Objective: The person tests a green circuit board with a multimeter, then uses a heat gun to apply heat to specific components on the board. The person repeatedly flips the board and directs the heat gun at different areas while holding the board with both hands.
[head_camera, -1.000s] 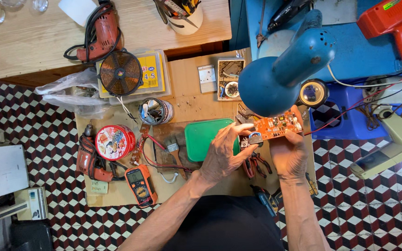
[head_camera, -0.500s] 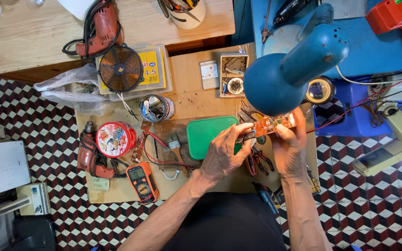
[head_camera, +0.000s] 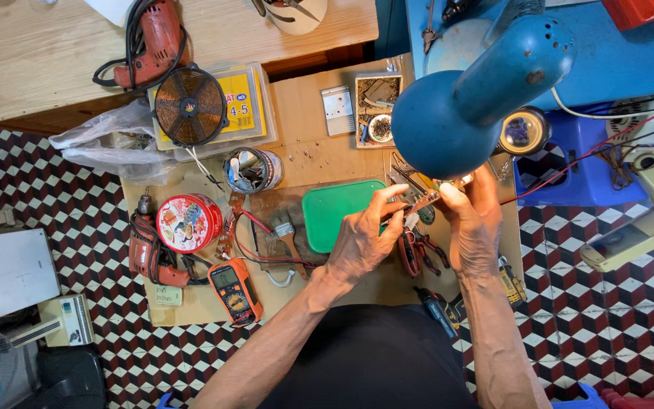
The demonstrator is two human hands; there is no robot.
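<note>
The lamp shade [head_camera: 448,125] was painted blue metal with a dull satin sheen, chipped in spots. Beneath it a thin orange circuit board [head_camera: 427,198] looked matt and hard. The green mat [head_camera: 334,212] on the bench seemed smooth plastic or rubber; I could not tell which. The bench top [head_camera: 304,132] was bare, scuffed board, matt brown. To the left sat a round tin [head_camera: 188,223] with a glossy printed red lid, and farther off a coil [head_camera: 189,106] of shiny copper wire. A crumpled clear plastic bag [head_camera: 104,144] lay at the far left. The multimeter [head_camera: 235,290] had a matt orange casing.
</note>
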